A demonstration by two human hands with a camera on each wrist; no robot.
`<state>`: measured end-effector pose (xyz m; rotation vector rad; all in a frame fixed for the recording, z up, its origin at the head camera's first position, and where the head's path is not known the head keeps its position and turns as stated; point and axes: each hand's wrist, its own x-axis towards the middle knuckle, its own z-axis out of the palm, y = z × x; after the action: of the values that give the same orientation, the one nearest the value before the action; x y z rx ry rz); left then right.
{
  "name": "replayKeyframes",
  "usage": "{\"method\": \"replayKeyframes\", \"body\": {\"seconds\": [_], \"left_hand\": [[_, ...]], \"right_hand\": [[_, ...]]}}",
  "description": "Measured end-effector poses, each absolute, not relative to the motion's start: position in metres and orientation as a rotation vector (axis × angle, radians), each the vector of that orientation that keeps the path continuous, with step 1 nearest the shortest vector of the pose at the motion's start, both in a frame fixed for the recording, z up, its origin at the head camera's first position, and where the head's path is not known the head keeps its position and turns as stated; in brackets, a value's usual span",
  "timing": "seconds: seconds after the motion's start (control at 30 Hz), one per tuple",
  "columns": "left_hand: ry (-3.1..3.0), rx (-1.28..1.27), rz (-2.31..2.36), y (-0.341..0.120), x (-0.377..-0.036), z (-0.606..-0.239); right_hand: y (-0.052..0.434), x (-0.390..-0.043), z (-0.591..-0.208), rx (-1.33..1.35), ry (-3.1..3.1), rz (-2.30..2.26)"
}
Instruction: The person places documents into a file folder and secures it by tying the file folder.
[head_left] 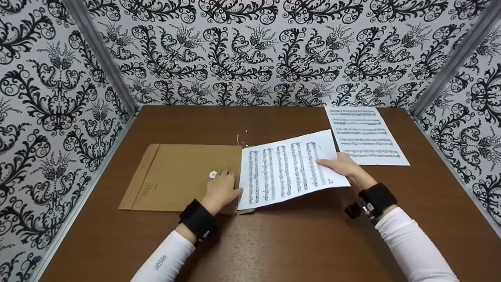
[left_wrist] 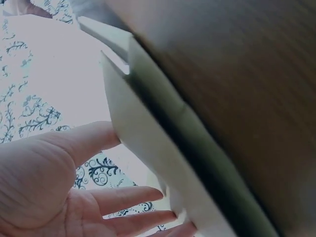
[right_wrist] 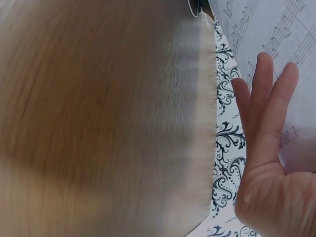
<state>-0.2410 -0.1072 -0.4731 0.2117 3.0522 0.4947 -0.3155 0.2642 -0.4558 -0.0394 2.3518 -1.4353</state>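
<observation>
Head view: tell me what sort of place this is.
Probably a staged recording booth, not a lived-in room: a bare brown table boxed in on three sides by patterned wall panels, holding only a manila envelope and two sheets of music.

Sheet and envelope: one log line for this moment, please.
left hand on envelope | right hand flat on music sheet at envelope mouth

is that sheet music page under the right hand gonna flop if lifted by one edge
Probably: the white sheet-music page looks like single thin paper. Under the right hand it would likely slide easily on the smooth brown table, and seems light.
</observation>
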Motion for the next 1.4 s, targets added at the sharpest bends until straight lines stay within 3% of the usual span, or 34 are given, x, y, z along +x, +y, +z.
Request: {"method": "replayKeyframes", "body": {"seconds": [1.4], "left_hand": [[3.021, 0.232, 0.747, -0.1100, -0.2405, -0.4727]], "right_hand": [[0.2622, -0.3136, -0.4539, -0.016, 2.325, -1.476]]}}
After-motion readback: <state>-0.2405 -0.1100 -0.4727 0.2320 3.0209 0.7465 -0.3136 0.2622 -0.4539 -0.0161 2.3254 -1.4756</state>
